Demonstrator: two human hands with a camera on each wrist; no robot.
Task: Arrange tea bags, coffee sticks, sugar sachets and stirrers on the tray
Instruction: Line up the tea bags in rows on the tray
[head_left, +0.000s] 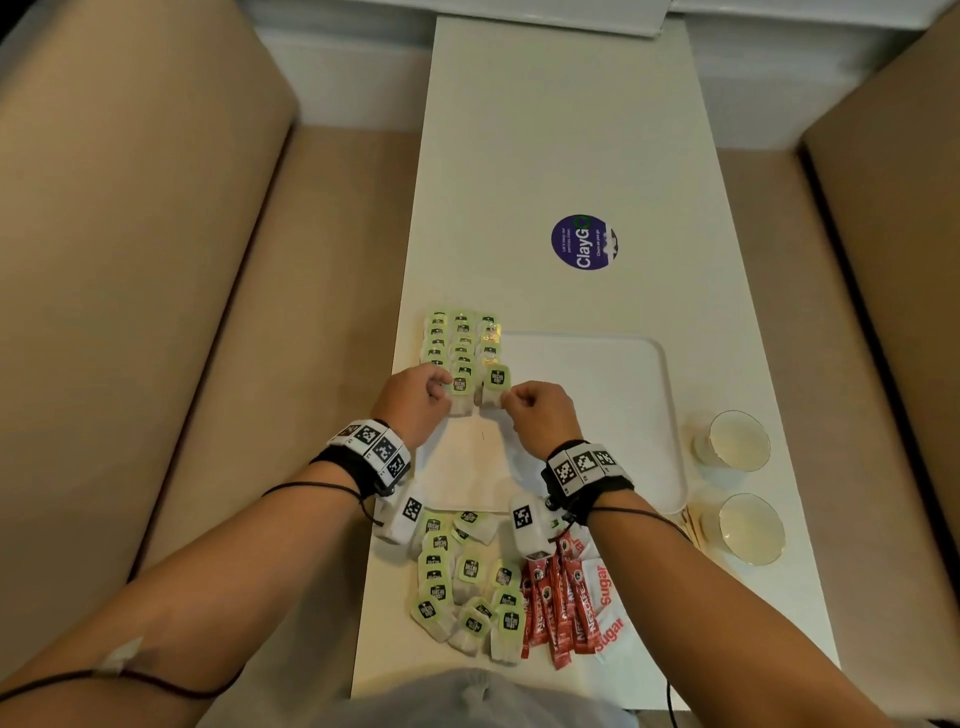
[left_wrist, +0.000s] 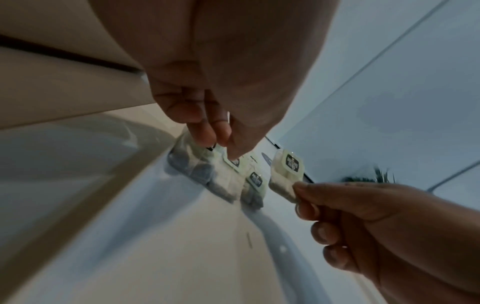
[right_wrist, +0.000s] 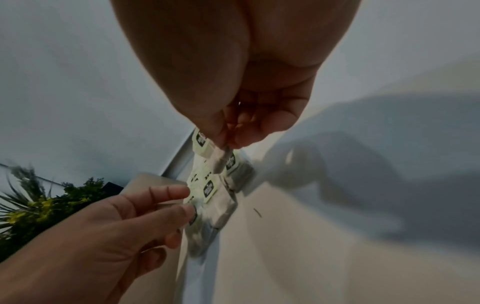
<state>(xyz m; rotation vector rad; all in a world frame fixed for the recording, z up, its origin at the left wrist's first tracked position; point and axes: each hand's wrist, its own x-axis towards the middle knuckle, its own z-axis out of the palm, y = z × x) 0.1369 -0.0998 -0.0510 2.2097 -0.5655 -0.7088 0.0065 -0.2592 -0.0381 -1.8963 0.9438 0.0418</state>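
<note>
Right hand pinches tea bag over tray

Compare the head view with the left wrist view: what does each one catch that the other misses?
Only the head view shows the loose pile of tea bags, the red coffee sticks, the sugar sachets and two cups beside the tray.

Only the left wrist view shows, from below, the right hand pinching the lower edge of one tea bag lifted off the tray.

Both show the left hand at the near end of the tea bag rows.
</note>
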